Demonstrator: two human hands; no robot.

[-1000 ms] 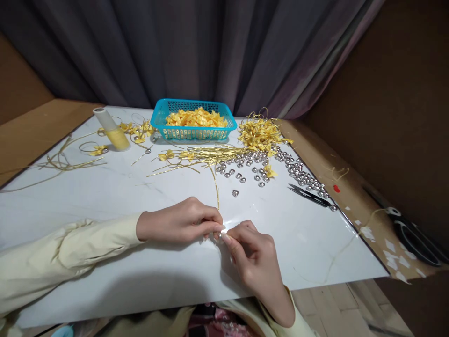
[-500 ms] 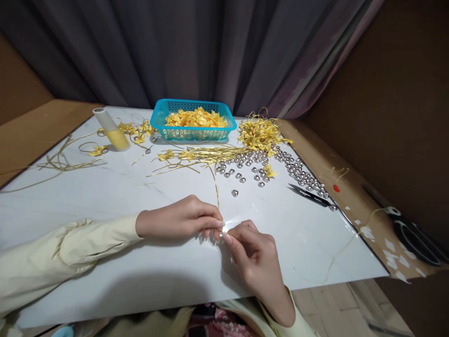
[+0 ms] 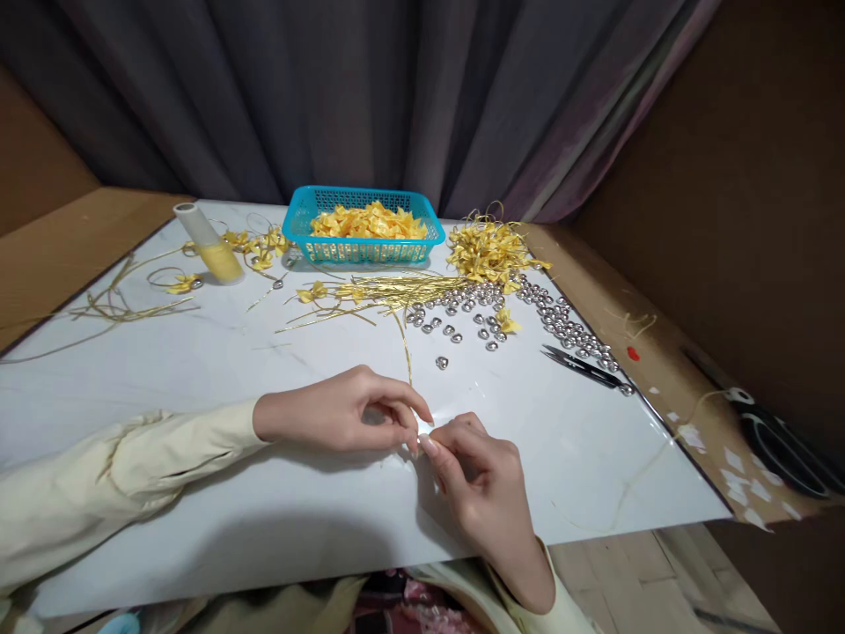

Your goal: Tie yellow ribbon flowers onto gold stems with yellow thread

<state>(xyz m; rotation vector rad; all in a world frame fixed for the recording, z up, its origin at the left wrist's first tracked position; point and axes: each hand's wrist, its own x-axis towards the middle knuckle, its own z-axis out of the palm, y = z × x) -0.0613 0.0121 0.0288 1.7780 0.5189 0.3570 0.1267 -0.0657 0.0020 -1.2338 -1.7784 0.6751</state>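
Observation:
A thin gold cord runs down from the bundle of cords into the space between my two hands. My left hand comes in from the left, its index finger raised and its thumb pressed against the other fingertips at the cord. Just to the right, my right hand pinches the cord's end between thumb and index finger. The fingertips of both hands nearly touch, and they hide most of what is pinched there. Beyond the hands lies a single silver bead.
A teal basket of yellow ribbon pieces stands at the back. Right of it are a yellow ribbon pile, silver beads and black thread snips. A thread spool stands left; scissors lie far right.
My left index finger has lifted away from its thumb and stretched toward the right hand. The right hand keeps its pinch in the same place.

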